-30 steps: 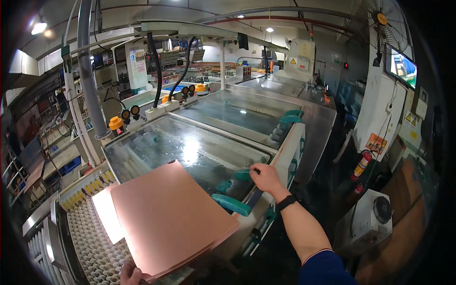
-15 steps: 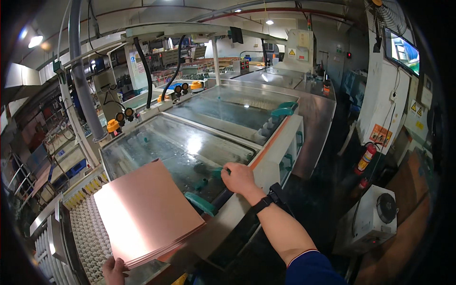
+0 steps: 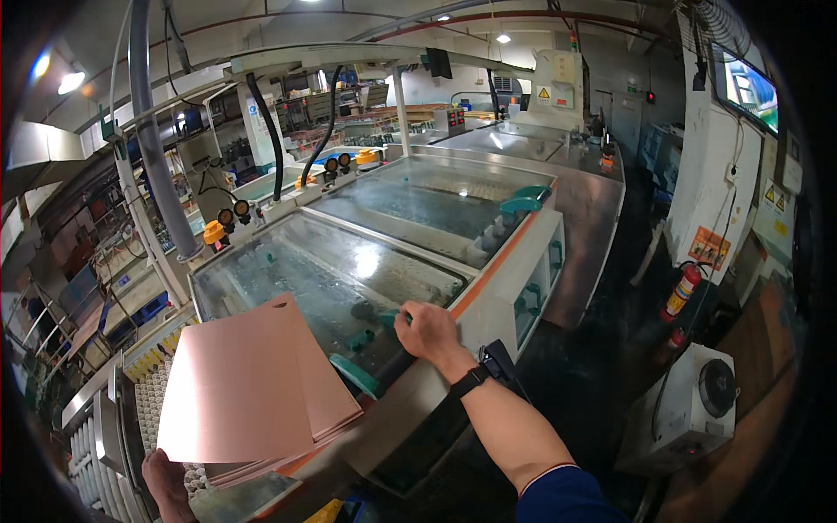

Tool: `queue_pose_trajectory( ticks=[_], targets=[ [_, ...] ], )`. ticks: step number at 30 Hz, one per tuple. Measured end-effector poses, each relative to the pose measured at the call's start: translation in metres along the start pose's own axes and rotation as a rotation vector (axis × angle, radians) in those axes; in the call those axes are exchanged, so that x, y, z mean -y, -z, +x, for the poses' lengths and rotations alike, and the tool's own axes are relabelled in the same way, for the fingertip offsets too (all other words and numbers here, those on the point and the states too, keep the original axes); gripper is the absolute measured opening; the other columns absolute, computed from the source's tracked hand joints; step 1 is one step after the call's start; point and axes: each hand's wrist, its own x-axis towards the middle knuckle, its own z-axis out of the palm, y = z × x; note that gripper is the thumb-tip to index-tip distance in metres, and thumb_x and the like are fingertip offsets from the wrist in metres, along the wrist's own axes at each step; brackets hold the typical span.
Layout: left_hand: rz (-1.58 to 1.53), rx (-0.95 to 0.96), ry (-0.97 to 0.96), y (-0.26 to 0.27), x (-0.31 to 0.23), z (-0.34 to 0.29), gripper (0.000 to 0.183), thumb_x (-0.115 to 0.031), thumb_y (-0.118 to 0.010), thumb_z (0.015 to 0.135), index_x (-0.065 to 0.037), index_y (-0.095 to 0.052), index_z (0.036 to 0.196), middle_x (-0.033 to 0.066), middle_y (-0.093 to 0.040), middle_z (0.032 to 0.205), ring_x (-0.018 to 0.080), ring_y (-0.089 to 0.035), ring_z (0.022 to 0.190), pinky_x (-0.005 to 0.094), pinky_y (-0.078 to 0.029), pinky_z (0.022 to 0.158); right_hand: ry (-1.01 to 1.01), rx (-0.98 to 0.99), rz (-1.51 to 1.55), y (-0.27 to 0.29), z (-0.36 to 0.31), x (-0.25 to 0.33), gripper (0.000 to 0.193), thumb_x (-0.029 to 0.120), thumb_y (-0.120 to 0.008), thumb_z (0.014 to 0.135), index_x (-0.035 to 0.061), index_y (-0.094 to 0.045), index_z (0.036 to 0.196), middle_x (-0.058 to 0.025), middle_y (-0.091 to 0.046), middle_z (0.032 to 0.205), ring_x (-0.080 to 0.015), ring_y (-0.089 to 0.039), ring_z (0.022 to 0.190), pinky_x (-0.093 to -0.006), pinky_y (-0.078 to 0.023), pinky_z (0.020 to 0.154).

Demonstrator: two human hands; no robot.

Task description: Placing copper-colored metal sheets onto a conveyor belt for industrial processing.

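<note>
A stack of thin copper-coloured sheets (image 3: 336, 397) lies tilted over the near end of a glass-lidded machine. Its top copper sheet (image 3: 235, 388) is shifted left, leaving the right margin of those below bare. My left hand (image 3: 166, 484) grips this top sheet at its near left corner, fingers partly hidden beneath. My right hand (image 3: 429, 336) is curled closed at the near right edge of the glass lid (image 3: 323, 261), beside a small green fitting (image 3: 389, 319). Whatever its fingers hold is hidden. A green handle (image 3: 356, 376) shows between the stack and my right wrist.
Rows of small rollers (image 3: 150, 401) run under the sheets at left. A second glass lid (image 3: 427, 200) with a green handle (image 3: 525, 200) lies beyond. A white box with a round fan (image 3: 684, 405) and a fire extinguisher (image 3: 682, 292) stand at right.
My left hand has moved left, sliding the top copper sheet left across the stack. My right hand stays closed at the lid's edge. The view has shifted slightly.
</note>
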Motion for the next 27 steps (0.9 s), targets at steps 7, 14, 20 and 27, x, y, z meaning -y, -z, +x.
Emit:
queue_pose_trajectory(
  ticks=[7, 14, 20, 27],
  targets=[
    [-0.292, -0.021, 0.429, 0.022, 0.021, -0.015, 0.019, -0.016, -0.056, 0.098, -0.005, -0.063, 0.084, 0.0069, -0.063, 0.075, 0.0200, -0.060, 0.067, 0.0323, -0.051, 0.060, -0.042, 0.049, -0.041, -0.001, 0.002, 0.003, 0.027, 0.028, -0.059, 0.089, 0.0061, -0.072, 0.097, -0.0213, -0.071, 0.092, -0.0411, -0.068, 0.088, -0.0491, -0.055, 0.078],
    [-0.257, -0.002, 0.407, 0.011, 0.021, 0.000, 0.015, -0.008, -0.049, 0.095, -0.002, -0.063, 0.095, 0.0064, -0.065, 0.078, 0.0173, -0.062, 0.065, 0.0268, -0.051, 0.054, -0.071, 0.039, -0.068, -0.001, 0.002, 0.005, 0.027, 0.030, -0.057, 0.088, 0.0095, -0.073, 0.098, -0.0193, -0.072, 0.091, -0.0400, -0.067, 0.088, -0.0487, -0.054, 0.080],
    [-0.405, 0.030, 0.315, 0.020, 0.024, 0.016, 0.023, -0.011, -0.045, 0.096, 0.000, -0.063, 0.105, 0.0038, -0.069, 0.085, 0.0121, -0.067, 0.070, 0.0228, -0.056, 0.057, -0.072, 0.013, -0.048, -0.002, 0.001, 0.006, 0.026, 0.029, -0.058, 0.087, 0.0097, -0.073, 0.097, -0.0184, -0.072, 0.092, -0.0393, -0.068, 0.087, -0.0484, -0.054, 0.080],
    [-0.425, 0.043, 0.399, 0.013, 0.011, -0.003, 0.010, -0.005, -0.058, 0.096, -0.004, -0.062, 0.088, 0.0057, -0.063, 0.077, 0.0187, -0.059, 0.065, 0.0312, -0.053, 0.062, -0.098, 0.006, -0.062, -0.004, 0.001, 0.004, 0.025, 0.028, -0.059, 0.087, 0.0103, -0.074, 0.096, -0.0181, -0.072, 0.094, -0.0394, -0.067, 0.090, -0.0470, -0.053, 0.080]
  ],
)
